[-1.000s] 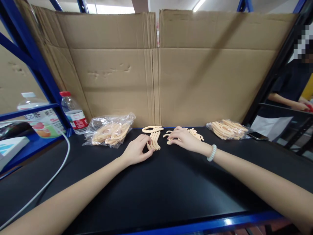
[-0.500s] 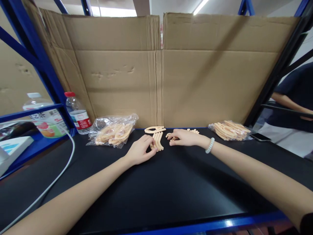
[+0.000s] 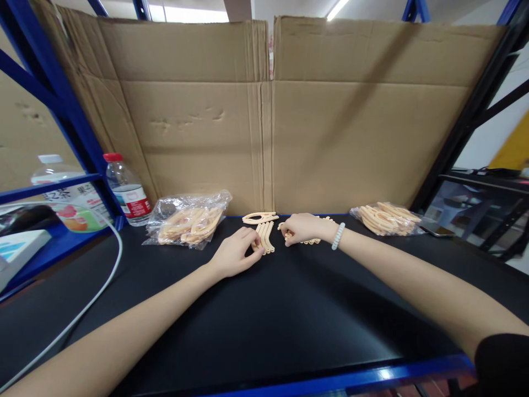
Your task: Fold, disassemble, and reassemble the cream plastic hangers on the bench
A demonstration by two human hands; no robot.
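A row of curved beige plastic pieces [image 3: 266,237], like folding-hanger arms, lies side by side on the black table. My left hand [image 3: 235,253] rests at the row's left side, thumb and fingers closed about the nearest piece; the fingertips partly hide it. Just right of the row, my right hand [image 3: 301,227] is low over the table with its fingers pinched on a small beige piece [image 3: 286,235], mostly covered by them. More beige pieces [image 3: 313,241] show beneath and behind that hand. Behind the row lies a beige hanger-shaped piece [image 3: 258,218] with an oval opening.
Clear plastic bags of beige parts lie at left [image 3: 190,223] and right [image 3: 386,218], with a phone [image 3: 438,229] beside the right one. A red-capped bottle [image 3: 130,193] and a white cable [image 3: 118,259] are at left. Cardboard [image 3: 198,132] walls the back edge.
My right hand has shifted slightly left and its fingers have closed together. More pieces show under its wrist. My left hand stays at the row. The person at right has left the view.
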